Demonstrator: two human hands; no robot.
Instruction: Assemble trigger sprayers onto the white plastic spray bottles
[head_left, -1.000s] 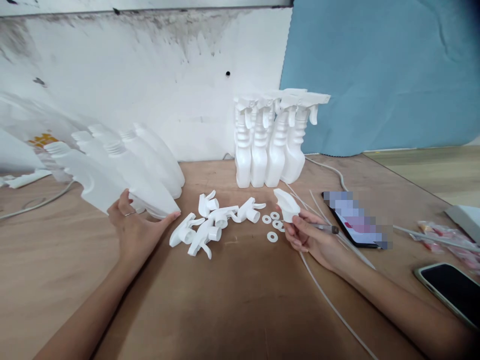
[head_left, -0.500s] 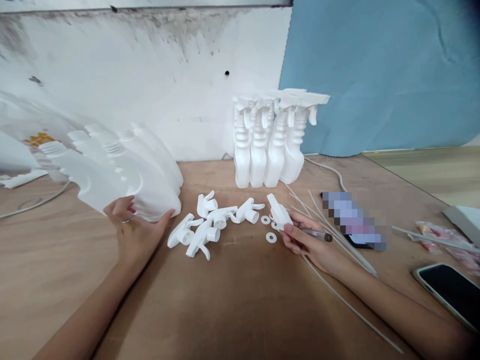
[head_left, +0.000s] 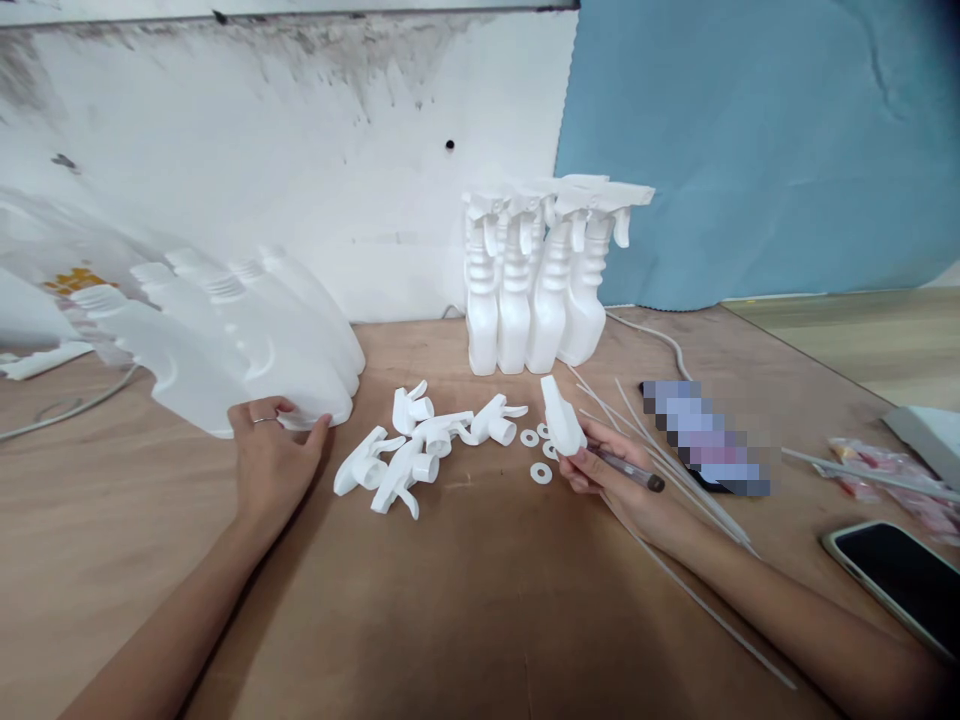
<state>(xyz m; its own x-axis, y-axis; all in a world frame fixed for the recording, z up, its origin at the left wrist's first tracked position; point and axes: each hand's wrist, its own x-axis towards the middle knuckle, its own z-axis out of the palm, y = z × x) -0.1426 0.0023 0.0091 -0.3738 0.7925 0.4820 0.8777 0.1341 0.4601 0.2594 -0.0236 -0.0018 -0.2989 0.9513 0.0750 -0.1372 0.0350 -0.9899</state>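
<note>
My left hand [head_left: 277, 455] touches the lower end of the white open-necked bottles [head_left: 277, 340], which lean to the left in a group. Its thumb and fingers are apart, at the base of the nearest bottles. In my right hand [head_left: 607, 480] are a white spray head [head_left: 561, 420] and a dark-tipped pen [head_left: 626, 468]. Left of that hand lie several white washers [head_left: 541, 473]. Several loose spray heads [head_left: 409, 475] rest in the middle of the table, between my hands.
White bottles with spray heads fitted [head_left: 514, 310] stand upright by the wall. Thin clear tubes [head_left: 697, 500], a pixelated phone-like object [head_left: 705, 440], a dark-screened phone [head_left: 900, 580] and small plastic packets [head_left: 874, 470] lie on the right. A cable [head_left: 90, 400] crosses the left.
My left hand's thumb and fingers have drawn closer together at the bottles' base. The spray head in my right hand has turned slightly. The view has shifted a little.
</note>
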